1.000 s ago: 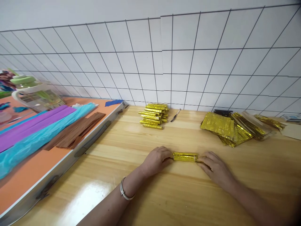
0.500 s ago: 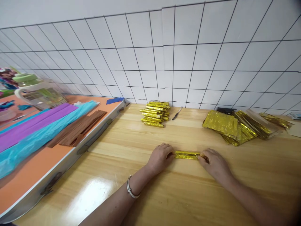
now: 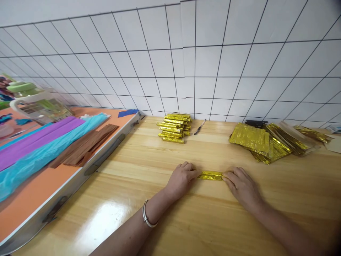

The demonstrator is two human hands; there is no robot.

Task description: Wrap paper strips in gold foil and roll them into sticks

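Note:
A narrow folded strip of shiny gold foil (image 3: 211, 175) lies on the wooden table between my hands. My left hand (image 3: 183, 177), with a silver bangle on its wrist, pinches the strip's left end. At the opposite end, the fingers of my right hand (image 3: 241, 185) are closed on the foil. A lengthwise fold line runs along the strip; its two ends are hidden under my fingers. Farther back, a stack of similar narrow gold foil rolls (image 3: 174, 128) sits near the wall. Flat gold foil sheets (image 3: 250, 138) are piled to the right.
A pen (image 3: 199, 127) rests beside the stack. Behind the sheets lies a black object (image 3: 256, 123). On the left, a raised orange board (image 3: 32, 206) carries purple crepe paper (image 3: 39, 140), blue and brown paper (image 3: 85, 147), and a jug with a green lid (image 3: 22, 87). A gridded white wall stands behind.
My fingers have shifted slightly on the strip, the left thumb now stretched along its end and the right fingers straighter. The view has moved a little.

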